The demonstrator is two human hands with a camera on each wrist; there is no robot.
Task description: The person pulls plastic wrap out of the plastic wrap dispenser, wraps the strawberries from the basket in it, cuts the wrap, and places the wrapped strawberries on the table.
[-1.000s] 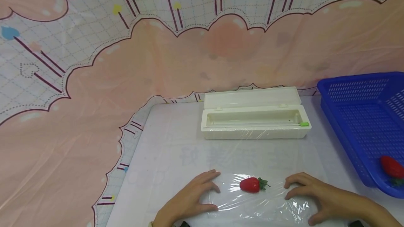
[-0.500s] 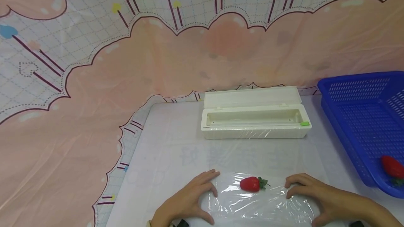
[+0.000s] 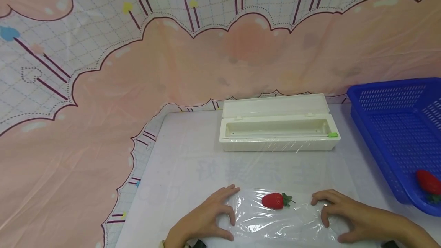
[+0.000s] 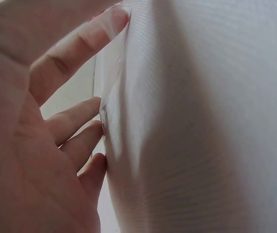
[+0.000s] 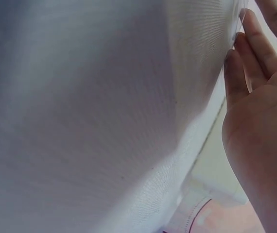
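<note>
A red strawberry (image 3: 273, 201) with green leaves lies on a sheet of clear plastic wrap (image 3: 272, 223) spread on the white table, in the head view. My left hand (image 3: 204, 216) rests at the sheet's left edge, fingers spread and slightly bent. At the right edge is my right hand (image 3: 353, 215), its fingertips on the wrap and thumb apart. In the left wrist view, an index finger (image 4: 80, 46) presses against the wrap, the other fingertips at the table surface. The right wrist view has fingers (image 5: 257, 43) reaching the table beside a strip of wrap.
Behind the wrap stands a long white wrap dispenser box (image 3: 280, 146), lid raised, with a green slide cutter (image 3: 332, 135) at its right end. A blue plastic basket (image 3: 373, 152) at right holds another strawberry (image 3: 427, 181). A patterned cloth (image 3: 206, 68) hangs behind.
My fingers have shifted slightly at the wrap's edges, with the right index and thumb bending inward. Creases and glints on the wrap have changed; the strawberry stays in place.
</note>
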